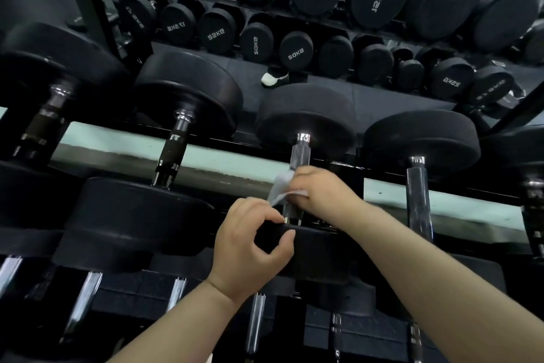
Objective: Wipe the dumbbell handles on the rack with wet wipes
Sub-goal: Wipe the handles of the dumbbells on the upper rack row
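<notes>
The right hand (pixel 321 192) is clenched around the wet wipe (pixel 283 187), which wraps the lower part of the dumbbell handle (pixel 300 153) on the rack (pixel 382 174). Bare knurled steel shows just above the grip, and a loose tail of wipe hangs to its left. Just below, the left hand (pixel 253 240) curls thumb and fingers over the rim of the near head (pixel 321 248) — bracing it, I judge. To wipe well, hold that brace firm and slide the wipe up the whole bar with a twist — so the underside gets cleaned too.

White shoe (pixel 273 79), pale green strip (pixel 206 158)
</notes>
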The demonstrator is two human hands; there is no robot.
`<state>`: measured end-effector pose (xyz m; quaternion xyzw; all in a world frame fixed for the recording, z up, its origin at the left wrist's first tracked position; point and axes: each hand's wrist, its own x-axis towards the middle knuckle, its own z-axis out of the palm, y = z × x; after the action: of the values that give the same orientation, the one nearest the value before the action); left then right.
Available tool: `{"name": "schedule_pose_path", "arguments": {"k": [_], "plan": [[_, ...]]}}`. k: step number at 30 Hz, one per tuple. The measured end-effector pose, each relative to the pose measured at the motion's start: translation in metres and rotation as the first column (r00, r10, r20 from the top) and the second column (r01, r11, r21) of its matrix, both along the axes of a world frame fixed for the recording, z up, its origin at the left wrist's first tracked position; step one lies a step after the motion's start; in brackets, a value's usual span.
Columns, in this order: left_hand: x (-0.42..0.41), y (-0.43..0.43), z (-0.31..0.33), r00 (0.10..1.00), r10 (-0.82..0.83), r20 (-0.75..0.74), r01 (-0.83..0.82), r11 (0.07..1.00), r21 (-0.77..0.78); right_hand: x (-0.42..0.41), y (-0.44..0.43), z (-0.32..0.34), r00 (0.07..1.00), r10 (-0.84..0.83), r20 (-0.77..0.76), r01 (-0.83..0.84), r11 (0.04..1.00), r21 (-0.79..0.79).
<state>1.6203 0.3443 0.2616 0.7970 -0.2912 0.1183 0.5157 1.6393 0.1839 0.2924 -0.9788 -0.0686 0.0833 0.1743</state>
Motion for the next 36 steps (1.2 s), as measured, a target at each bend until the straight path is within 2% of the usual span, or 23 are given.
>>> {"name": "schedule_pose_path", "arguments": {"k": [1, 4, 6, 8, 11, 13, 15, 18, 21, 24, 26, 28, 31, 33, 36], "plan": [[0.000, 0.000, 0.000, 1.000, 0.001, -0.003, -0.001, 1.000, -0.002, 0.007, -0.003, -0.001, 0.999, -0.018, 0.041, 0.018, 1.000, 0.009], [-0.001, 0.000, 0.000, 1.000, -0.007, -0.006, 0.007, 1.000, -0.026, 0.030, -0.009, -0.005, 0.967, -0.213, 0.139, 0.215, 0.977, 0.000], [-0.001, 0.000, 0.000, 1.000, -0.011, -0.004, 0.011, 0.999, -0.032, 0.031, -0.006, -0.009, 0.949, -0.258, 0.182, 0.270, 0.962, -0.042], [-0.001, 0.000, 0.000, 1.000, -0.011, -0.006, 0.011, 1.000, -0.028, 0.018, 0.000, -0.010, 0.981, -0.136, 0.139, 0.151, 0.983, -0.106], [-0.001, 0.000, 0.000, 1.000, -0.012, -0.010, 0.011, 1.000, -0.019, 0.002, 0.003, -0.007, 1.000, -0.004, -0.004, 0.003, 0.997, -0.075], [-0.001, 0.001, 0.001, 1.000, -0.012, -0.005, 0.012, 1.000, -0.011, 0.012, -0.002, -0.005, 0.999, -0.034, 0.035, 0.036, 0.998, -0.055], [-0.001, 0.001, 0.001, 1.000, -0.014, 0.001, 0.014, 1.000, -0.006, 0.026, -0.008, -0.006, 0.983, -0.148, 0.111, 0.152, 0.988, -0.025], [-0.001, 0.001, 0.001, 1.000, -0.016, 0.007, 0.016, 1.000, -0.009, 0.029, -0.012, -0.005, 0.958, -0.257, 0.128, 0.249, 0.965, 0.078], [-0.001, 0.000, 0.001, 1.000, -0.022, 0.002, 0.022, 1.000, -0.005, 0.007, -0.010, -0.005, 0.984, -0.136, 0.115, 0.113, 0.977, 0.181], [0.000, 0.000, 0.000, 1.000, -0.024, -0.004, 0.024, 1.000, -0.009, -0.006, -0.003, -0.006, 0.999, 0.006, -0.042, -0.001, 0.993, 0.115], [-0.001, 0.000, 0.000, 1.000, -0.032, 0.000, 0.032, 0.999, -0.016, 0.001, -0.004, -0.004, 0.999, 0.000, -0.033, 0.004, 0.994, 0.109], [0.000, 0.000, 0.001, 1.000, -0.030, 0.006, 0.030, 0.999, -0.013, 0.016, -0.008, -0.005, 0.990, -0.114, 0.085, 0.100, 0.982, 0.160], [-0.002, 0.000, 0.002, 1.000, -0.016, 0.002, 0.016, 1.000, -0.012, 0.027, -0.014, -0.005, 0.898, -0.413, 0.152, 0.358, 0.887, 0.291], [-0.002, 0.001, 0.002, 1.000, -0.017, -0.006, 0.017, 1.000, -0.009, 0.020, -0.011, -0.005, 0.891, -0.444, 0.096, 0.385, 0.850, 0.361], [-0.002, 0.001, 0.002, 1.000, -0.022, -0.008, 0.022, 1.000, 0.004, -0.002, -0.005, -0.007, 0.901, -0.427, -0.070, 0.413, 0.801, 0.434]]}}
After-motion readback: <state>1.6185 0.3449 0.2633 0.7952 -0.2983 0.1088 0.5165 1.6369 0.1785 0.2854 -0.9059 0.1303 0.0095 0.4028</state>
